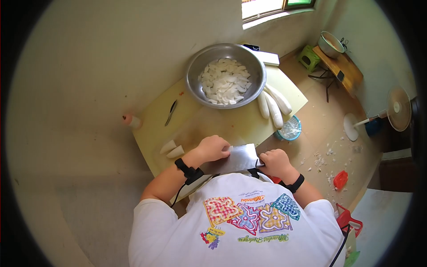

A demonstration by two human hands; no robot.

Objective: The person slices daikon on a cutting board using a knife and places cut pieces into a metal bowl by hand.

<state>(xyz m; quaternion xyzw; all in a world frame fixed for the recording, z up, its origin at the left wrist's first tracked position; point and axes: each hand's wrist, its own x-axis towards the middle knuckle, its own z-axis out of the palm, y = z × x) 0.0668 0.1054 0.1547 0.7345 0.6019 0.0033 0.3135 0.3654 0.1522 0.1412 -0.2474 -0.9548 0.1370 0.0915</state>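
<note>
My right hand (276, 162) is closed round the handle of a cleaver (242, 156), its broad blade lying across in front of my chest. Beside the blade, my left hand (213, 148) has its fingers curled in on a piece of white radish (230, 148); only a pale bit shows at the fingertips. Two cut radish chunks (175, 151) lie on the board left of that hand. Farther back, a large metal bowl (194, 91) holds many white radish slices (226, 82). Several whole peeled radishes (276, 109) rest to the bowl's right.
A peeler (171, 112) lies on the yellowish tabletop (153, 120), and a pink-topped bottle (131, 120) stands at its left edge. Below the right edge is a blue basket (290, 129). A fan (397, 109) and scattered scraps (319, 161) are on the right.
</note>
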